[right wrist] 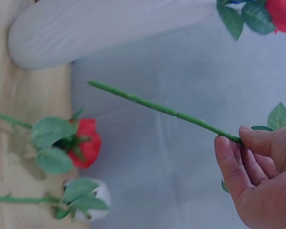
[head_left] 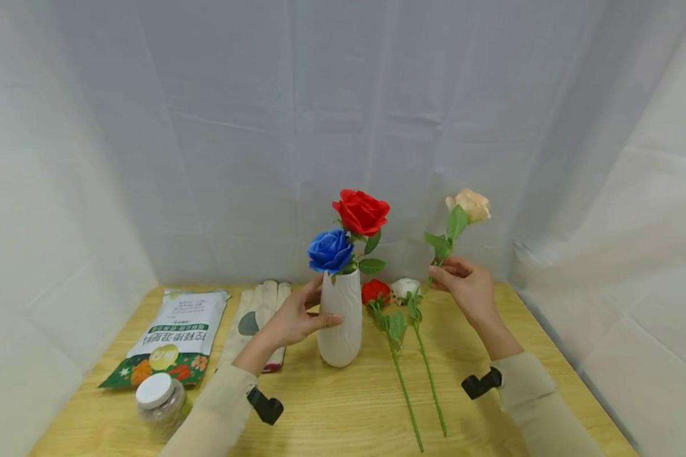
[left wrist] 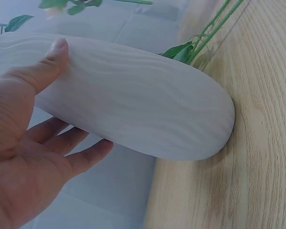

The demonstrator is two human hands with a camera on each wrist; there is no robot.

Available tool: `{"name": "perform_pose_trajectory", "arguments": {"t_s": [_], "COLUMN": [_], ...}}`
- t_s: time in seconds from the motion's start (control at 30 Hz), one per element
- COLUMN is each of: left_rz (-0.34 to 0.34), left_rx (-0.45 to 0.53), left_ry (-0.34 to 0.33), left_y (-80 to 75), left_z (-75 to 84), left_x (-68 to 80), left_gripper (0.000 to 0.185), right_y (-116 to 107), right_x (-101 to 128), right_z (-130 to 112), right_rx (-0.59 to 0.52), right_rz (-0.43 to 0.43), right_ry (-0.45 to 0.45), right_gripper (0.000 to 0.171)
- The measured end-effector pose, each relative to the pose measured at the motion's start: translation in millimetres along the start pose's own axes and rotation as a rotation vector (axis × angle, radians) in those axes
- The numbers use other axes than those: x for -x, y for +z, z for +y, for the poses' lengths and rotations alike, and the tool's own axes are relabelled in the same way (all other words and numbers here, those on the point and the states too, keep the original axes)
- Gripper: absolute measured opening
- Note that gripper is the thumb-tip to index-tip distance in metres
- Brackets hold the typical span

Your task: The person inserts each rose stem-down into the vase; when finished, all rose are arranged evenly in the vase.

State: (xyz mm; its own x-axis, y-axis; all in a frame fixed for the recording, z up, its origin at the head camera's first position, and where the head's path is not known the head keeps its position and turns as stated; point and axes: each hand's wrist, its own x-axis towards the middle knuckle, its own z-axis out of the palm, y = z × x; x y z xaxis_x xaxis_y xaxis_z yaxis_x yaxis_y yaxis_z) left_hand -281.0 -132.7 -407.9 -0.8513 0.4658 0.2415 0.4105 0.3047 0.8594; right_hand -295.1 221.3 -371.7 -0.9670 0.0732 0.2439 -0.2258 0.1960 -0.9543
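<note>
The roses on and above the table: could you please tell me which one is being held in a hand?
The cream rose: the right hand pinches its stem in the air. The others stand in the vase or lie flat.

Light wooden table [head_left: 331, 412] fills the lower frame. At lower left sit a clear round jar with a white lid [head_left: 160, 401] and a flat printed fertiliser bag [head_left: 174, 336], pale work gloves [head_left: 257, 317] just right of it. Centre, a white ribbed ceramic vase [head_left: 340, 324] stands upright. Right of it lie a red artificial rose [head_left: 377, 293] and a white artificial rose [head_left: 406, 289], stems running toward the bottom edge.
</note>
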Motion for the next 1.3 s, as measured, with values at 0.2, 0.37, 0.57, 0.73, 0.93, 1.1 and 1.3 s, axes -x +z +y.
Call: {"name": "perform_pose_trajectory", "arguments": {"t_s": [0.2,0.37,0.57,0.73,0.93,1.1,1.3], "left_rz": [0.003,0.001,-0.005,-0.008,-0.006,-0.004,-0.003], "left_rx": [-0.010,-0.010,-0.005,-0.004,-0.006,-0.001,0.001], "left_ry": [-0.009,-0.007,-0.004,0.004,0.008,0.003,-0.001], "left_y": [0.3,0.2,-0.2,-0.8,-1.1,-0.4,0.7], "left_z": [0.5,1.6,1.3,0.9,0.5,-0.1,0.1], "left_x": [0.6,0.4,0.0,0.0,-0.7,-0.3,-0.4], "left_gripper": [0.096,0.096,0.096,0.096,0.096,0.095,0.095], "right_y": [11,19,25,29,37,47,56], "right_x": [0,0,-1,0,-1,-2,-2], "right_z": [-25,-38,-46,-57,-71,-79,-84], "right_rx": [-0.063,-0.194,-0.322,-0.419,-0.517,-0.561,-0.556], "right_rz": [0.019,0.057,0.098,0.084,0.112,0.160,0.141], "right_ry": [-0.010,0.001,0.016,-0.004,-0.056,-0.126,-0.224], "right_gripper": [0.046,0.044,0.031,0.028,0.023,0.016,0.011]}}
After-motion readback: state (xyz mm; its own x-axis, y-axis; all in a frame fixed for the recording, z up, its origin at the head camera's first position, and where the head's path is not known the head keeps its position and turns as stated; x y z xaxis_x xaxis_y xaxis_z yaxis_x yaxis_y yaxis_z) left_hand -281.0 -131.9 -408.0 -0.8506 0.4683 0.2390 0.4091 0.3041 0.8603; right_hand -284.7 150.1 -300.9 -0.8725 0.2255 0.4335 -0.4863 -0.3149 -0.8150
